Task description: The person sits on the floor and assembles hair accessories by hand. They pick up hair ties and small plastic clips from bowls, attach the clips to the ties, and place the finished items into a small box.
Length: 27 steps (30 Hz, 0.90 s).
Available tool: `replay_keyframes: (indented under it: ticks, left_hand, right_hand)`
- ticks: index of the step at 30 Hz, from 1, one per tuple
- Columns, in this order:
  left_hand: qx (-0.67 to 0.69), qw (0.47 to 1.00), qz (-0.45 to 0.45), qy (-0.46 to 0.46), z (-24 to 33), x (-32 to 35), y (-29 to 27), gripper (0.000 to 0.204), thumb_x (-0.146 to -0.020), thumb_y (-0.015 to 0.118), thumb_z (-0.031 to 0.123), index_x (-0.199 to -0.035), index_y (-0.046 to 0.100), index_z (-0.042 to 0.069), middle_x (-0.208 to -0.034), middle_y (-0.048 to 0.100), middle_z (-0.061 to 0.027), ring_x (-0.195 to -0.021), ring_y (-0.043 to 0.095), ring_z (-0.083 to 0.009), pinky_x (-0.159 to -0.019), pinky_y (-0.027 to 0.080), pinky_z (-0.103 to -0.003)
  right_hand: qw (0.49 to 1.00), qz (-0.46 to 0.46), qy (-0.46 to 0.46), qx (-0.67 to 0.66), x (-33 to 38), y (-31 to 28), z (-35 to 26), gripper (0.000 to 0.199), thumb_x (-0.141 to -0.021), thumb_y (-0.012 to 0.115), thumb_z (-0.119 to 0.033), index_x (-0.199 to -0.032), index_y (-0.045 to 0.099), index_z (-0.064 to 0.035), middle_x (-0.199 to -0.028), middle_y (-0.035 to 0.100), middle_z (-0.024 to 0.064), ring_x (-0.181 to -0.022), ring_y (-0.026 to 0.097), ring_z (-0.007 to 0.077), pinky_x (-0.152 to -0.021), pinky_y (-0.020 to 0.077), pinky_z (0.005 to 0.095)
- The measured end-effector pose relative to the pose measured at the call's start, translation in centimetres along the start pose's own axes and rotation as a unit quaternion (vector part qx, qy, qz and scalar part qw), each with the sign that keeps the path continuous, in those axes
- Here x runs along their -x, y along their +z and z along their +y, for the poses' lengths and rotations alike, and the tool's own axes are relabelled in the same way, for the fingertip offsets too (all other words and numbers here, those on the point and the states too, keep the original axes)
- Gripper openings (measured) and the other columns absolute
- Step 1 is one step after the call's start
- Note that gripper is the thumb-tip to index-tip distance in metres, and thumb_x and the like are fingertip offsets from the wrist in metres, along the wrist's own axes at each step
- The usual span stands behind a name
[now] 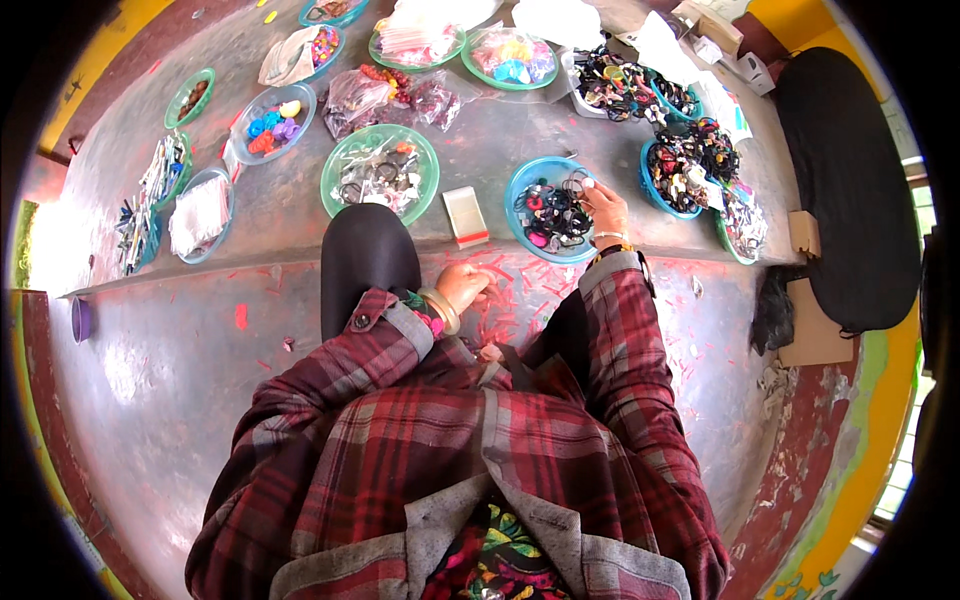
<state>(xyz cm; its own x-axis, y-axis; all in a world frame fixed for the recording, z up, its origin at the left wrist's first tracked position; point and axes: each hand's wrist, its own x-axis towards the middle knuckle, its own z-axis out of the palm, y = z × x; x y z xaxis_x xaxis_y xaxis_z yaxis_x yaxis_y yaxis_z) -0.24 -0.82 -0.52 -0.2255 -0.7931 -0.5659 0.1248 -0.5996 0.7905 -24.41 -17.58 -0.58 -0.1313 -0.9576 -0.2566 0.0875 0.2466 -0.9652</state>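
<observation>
My right hand (606, 214) reaches over the right rim of a blue basin (515, 222) full of black hair ties (555, 222) with a few pink and red pieces among them. Its thumb and fingertips pinch what looks like a thin dark hair tie at the basin's edge. Lower down, my left hand (463, 288) hovers above my lap beside the raised knee, fingers curled in. Whatever those fingers may hold is hidden. Between the hands, on the raised floor's front, stands a small white rectangular box (464, 213) with a red edge.
A green basin (432, 180) of bagged small items stands left of the box. More basins of hair accessories spread behind, and a blue basin (652, 190) heaped with dark hair ties sits to the right. Red strips (500, 325) litter the lower floor. A long black board (850, 190) leans at right.
</observation>
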Motion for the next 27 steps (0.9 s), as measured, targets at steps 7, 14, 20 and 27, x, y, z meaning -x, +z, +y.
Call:
replay_keyframes:
  ticks: [7, 14, 20, 27]
  left_hand:
    - [0.000, 1.000, -0.002, 0.009, -0.8, -0.6, -0.3, 0.016, -0.084, 0.048, 0.016, -0.090, 0.058, 0.005, -0.087, 0.060, -0.0045, -0.077, 0.058, -0.0128, -0.069, 0.045, -0.026]
    - [-0.013, 0.999, 0.003, 0.029, -0.6, -0.5, -0.3, 0.017, -0.083, 0.050, 0.017, -0.090, 0.058, 0.004, -0.085, 0.060, -0.0043, -0.077, 0.058, -0.0131, -0.069, 0.046, -0.026]
    - [0.010, 1.000, 0.003, 0.017, -1.2, -0.8, -0.5, 0.017, -0.081, 0.049, 0.012, -0.092, 0.059, 0.002, -0.085, 0.060, -0.0054, -0.076, 0.058, -0.0147, -0.068, 0.046, -0.027]
    - [-0.023, 0.999, 0.002, 0.041, -2.3, -2.2, -0.2, 0.018, -0.083, 0.048, 0.011, -0.089, 0.060, 0.000, -0.079, 0.059, -0.0049, -0.069, 0.056, -0.0129, -0.062, 0.047, -0.026]
  right_hand:
    - [0.966, -0.024, 0.026, -0.256, 2.9, -1.4, -1.5, 0.026, -0.079, 0.058, -0.022, -0.098, 0.055, -0.0042, -0.091, 0.058, 0.0073, -0.088, 0.055, 0.0186, -0.071, 0.0424, 0.0295]
    - [0.946, -0.062, -0.016, -0.319, 7.5, -3.1, -2.7, 0.022, -0.079, 0.058, -0.019, -0.094, 0.056, -0.0036, -0.082, 0.060, 0.0062, -0.087, 0.057, 0.0195, -0.060, 0.0419, 0.0227]
    - [0.982, -0.069, -0.010, -0.177, 13.2, -0.9, -2.6, 0.013, -0.076, 0.059, -0.003, -0.089, 0.058, -0.0041, -0.077, 0.061, 0.0030, -0.072, 0.062, 0.0162, -0.050, 0.0419, 0.0193]
    - [0.950, -0.117, -0.156, 0.242, 17.7, 4.6, 0.7, 0.018, -0.069, 0.065, -0.006, -0.085, 0.056, -0.0048, -0.076, 0.060, 0.0042, -0.067, 0.057, 0.0140, -0.061, 0.0441, 0.0273]
